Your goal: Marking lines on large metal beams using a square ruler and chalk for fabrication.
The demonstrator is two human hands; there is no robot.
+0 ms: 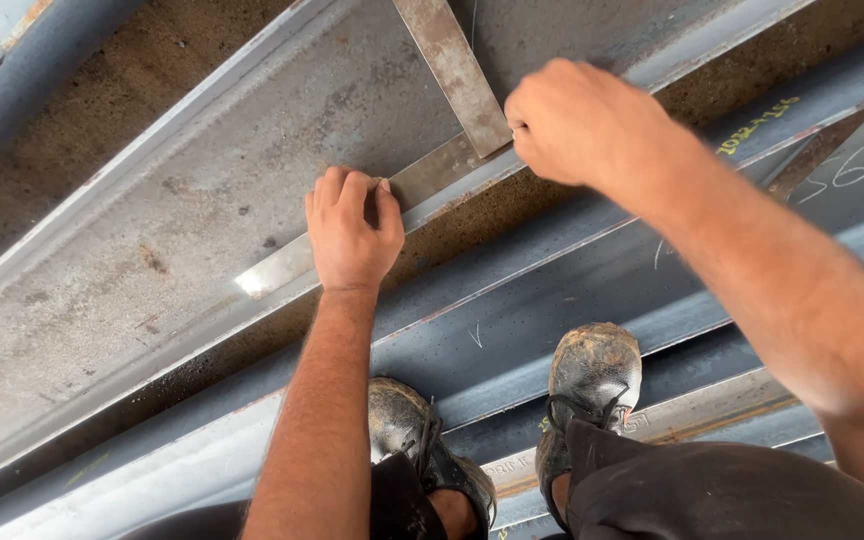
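A flat steel square lies on the web of a large rusty steel beam, one arm running up the web and the other along the near flange. My left hand presses down on the lower arm with fingers curled over it. My right hand is closed at the square's corner, fingers pinched as if on a small marking tool that I cannot see.
More grey steel beams lie side by side below, with chalk marks on them. My two worn dark boots stand on one of them. A steel stiffener plate sticks up at the right.
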